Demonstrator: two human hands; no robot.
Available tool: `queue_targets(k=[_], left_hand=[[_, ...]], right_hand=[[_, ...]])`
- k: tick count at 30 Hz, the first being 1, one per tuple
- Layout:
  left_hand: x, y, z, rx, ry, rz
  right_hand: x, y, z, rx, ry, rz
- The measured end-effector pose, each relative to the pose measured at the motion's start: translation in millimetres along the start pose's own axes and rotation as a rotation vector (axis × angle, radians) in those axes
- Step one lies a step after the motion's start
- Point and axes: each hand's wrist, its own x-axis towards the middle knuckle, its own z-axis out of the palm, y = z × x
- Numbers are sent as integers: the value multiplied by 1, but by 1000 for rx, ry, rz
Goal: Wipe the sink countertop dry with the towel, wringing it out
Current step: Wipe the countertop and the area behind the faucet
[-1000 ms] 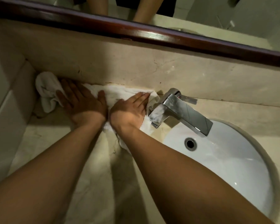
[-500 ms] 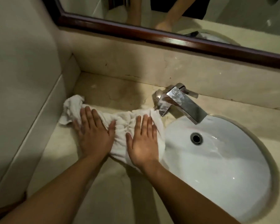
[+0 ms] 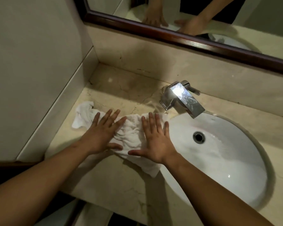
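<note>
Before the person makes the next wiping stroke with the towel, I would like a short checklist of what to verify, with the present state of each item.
1. Both palms flat on the crumpled white cloth towel: ok; left hand and right hand press it with fingers spread.
2. Towel on the beige marble countertop, not in the white oval sink basin: ok, though its right edge lies near the rim.
3. Chrome square faucet clear of the hands: ok.
4. Faucet turned off: ok; no stream shows at the spout.
5. Towel needs wringing: cannot tell.
6. Back strip of the countertop dry: cannot tell.
</note>
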Motion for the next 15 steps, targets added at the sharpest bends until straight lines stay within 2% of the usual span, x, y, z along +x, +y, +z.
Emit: queue_targets(k=[3, 6, 11, 15], left_hand=[[6, 2, 7, 19, -17, 29], [8, 3, 12, 34, 2, 34], [7, 3, 0, -48, 28, 77], [9, 13, -7, 20, 48, 147]], right_hand=[[6, -3, 7, -32, -85, -62], [-1, -2, 21, -25, -50, -21], [-18, 8, 27, 160, 246, -14], [-25, 12, 25, -14, 115, 9]])
